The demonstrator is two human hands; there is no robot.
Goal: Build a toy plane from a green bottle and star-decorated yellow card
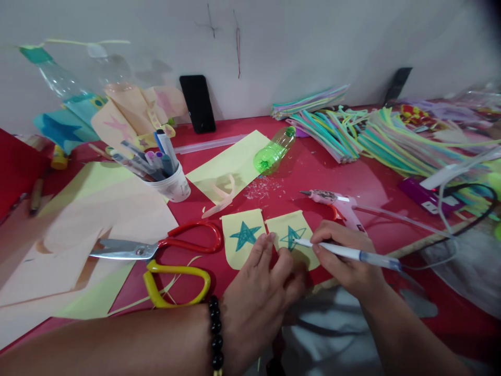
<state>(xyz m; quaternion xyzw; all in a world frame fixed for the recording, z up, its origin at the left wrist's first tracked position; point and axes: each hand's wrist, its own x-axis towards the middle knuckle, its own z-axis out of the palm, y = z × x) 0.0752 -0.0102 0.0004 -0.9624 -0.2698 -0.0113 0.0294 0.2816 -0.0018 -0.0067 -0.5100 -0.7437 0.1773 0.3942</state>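
2 yellow paper pieces (245,235) sit side by side at the frame's centre, on the red bench (321,169)! The left hand (260,292) leans in from below, its grip loosely spread, fingers down at their neighbouring edges. The right hand (346,261) has its grip closed round a white-barrelled marker (348,253), tip right on a part-filled teal star (288,238)! Scissors (144,251) lie centre left.

Red tabletop (303,175) bearing star cards (243,235), phone (198,104), glue gun (325,196)
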